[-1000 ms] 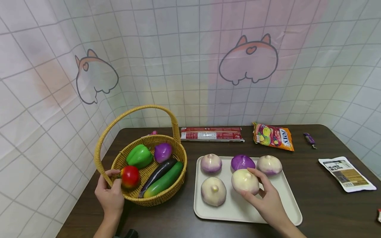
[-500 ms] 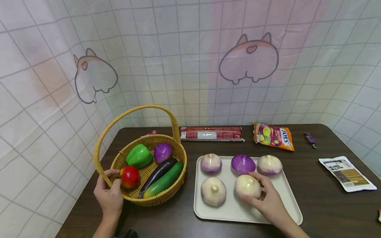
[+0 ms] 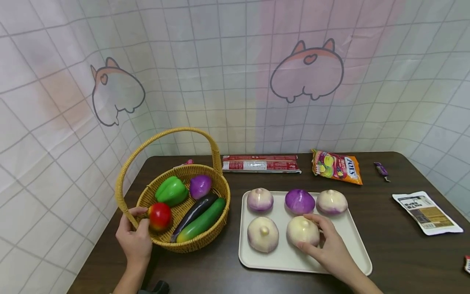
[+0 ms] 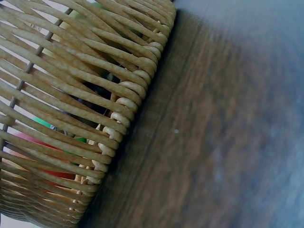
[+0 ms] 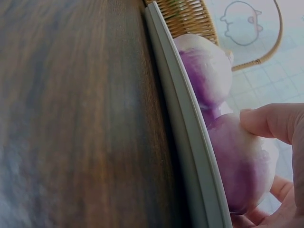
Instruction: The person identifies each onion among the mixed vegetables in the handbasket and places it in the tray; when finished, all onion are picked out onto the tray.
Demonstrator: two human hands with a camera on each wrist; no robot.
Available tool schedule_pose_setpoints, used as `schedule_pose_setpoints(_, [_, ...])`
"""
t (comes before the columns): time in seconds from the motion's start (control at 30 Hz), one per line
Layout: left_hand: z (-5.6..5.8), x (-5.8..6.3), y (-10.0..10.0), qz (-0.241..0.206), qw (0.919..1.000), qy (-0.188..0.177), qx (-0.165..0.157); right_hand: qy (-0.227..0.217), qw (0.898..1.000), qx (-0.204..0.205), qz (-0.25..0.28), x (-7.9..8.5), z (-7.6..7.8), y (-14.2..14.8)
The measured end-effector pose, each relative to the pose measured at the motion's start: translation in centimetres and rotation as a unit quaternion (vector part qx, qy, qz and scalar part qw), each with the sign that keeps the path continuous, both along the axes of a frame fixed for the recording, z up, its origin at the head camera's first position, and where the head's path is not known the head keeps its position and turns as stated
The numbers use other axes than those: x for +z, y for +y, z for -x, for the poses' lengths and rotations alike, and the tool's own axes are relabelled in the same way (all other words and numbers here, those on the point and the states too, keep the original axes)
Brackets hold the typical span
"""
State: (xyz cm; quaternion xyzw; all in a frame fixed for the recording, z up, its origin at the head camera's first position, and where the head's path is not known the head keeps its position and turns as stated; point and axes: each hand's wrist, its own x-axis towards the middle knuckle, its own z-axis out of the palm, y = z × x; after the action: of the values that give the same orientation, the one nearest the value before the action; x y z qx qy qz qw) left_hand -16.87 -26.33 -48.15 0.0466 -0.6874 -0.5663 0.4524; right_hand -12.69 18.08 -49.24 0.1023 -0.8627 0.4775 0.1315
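Observation:
In the head view my left hand grips the near left rim of the wicker basket, at the foot of its handle. The basket holds a green bell pepper, a purple onion, a red fruit, a dark eggplant and a green cucumber. My right hand holds a white-and-purple onion low at the front of the white tray, thumb on the near side, fingers behind. Several other onions sit on the tray, one mostly purple. The right wrist view shows the held onion right at the tray rim.
Along the back of the dark table lie a long red packet and an orange candy bag. Farther right are a small purple-wrapped candy and a white-and-brown pouch. A grid-patterned curtain stands behind the table.
My right hand has lowered the onion onto the front of the tray, and the purple onion behind it shows more fully. My left hand keeps its grip on the basket.

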Motion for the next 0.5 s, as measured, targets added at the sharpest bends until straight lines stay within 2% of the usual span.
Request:
schedule_pose_setpoints(0.17, [-0.3, 0.7, 0.4, 0.000, 1.0000, 0.000, -0.005, -0.004, 1.000, -0.003, -0.004, 0.4, 0.0, 0.1])
schedule_pose_setpoints(0.3, [-0.3, 0.8, 0.5, 0.003, 1.0000, -0.001, -0.002, 0.003, 1.000, -0.009, 0.017, 1.1, 0.1, 0.4])
schedule_pose_setpoints(0.37, [-0.4, 0.9, 0.6, 0.004, 1.0000, 0.000, 0.000, 0.019, 0.999, -0.015, 0.030, 1.6, 0.1, 0.4])
schedule_pose_setpoints(0.5, [-0.6, 1.3, 0.8, 0.004, 1.0000, 0.002, 0.003, 0.081, 0.996, -0.031, 0.037, 2.5, 0.3, 0.1])
